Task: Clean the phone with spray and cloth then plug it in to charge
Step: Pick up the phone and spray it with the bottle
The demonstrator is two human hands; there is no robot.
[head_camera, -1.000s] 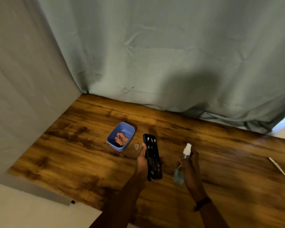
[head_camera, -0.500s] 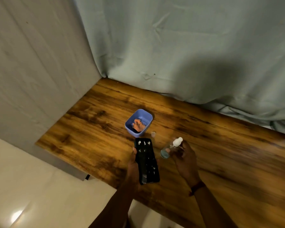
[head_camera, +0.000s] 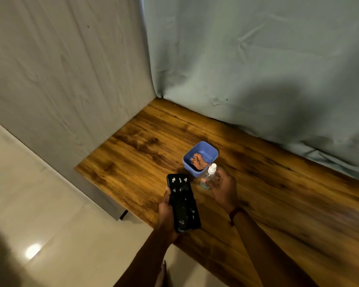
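Note:
My left hand (head_camera: 167, 212) grips a black phone (head_camera: 182, 201) with small white markings, held over the near left edge of the wooden table (head_camera: 278, 193). My right hand (head_camera: 223, 188) holds a small clear spray bottle (head_camera: 208, 176) with a white cap and bluish liquid. The bottle is tilted, low over the table, right beside a blue plastic box (head_camera: 201, 157). An orange cloth (head_camera: 199, 161) lies inside the box. The fingers around the bottle look loose. No charging cable is in view.
A grey-green curtain (head_camera: 257, 69) hangs along the table's back edge, and a pale fabric panel (head_camera: 60, 79) closes off its left side. Shiny floor tiles (head_camera: 39, 224) lie to the left and below the table's edge.
The view has swung left, so the cable on the right has left the frame. My right hand has carried the spray bottle left to the blue box. The phone stays in my left hand.

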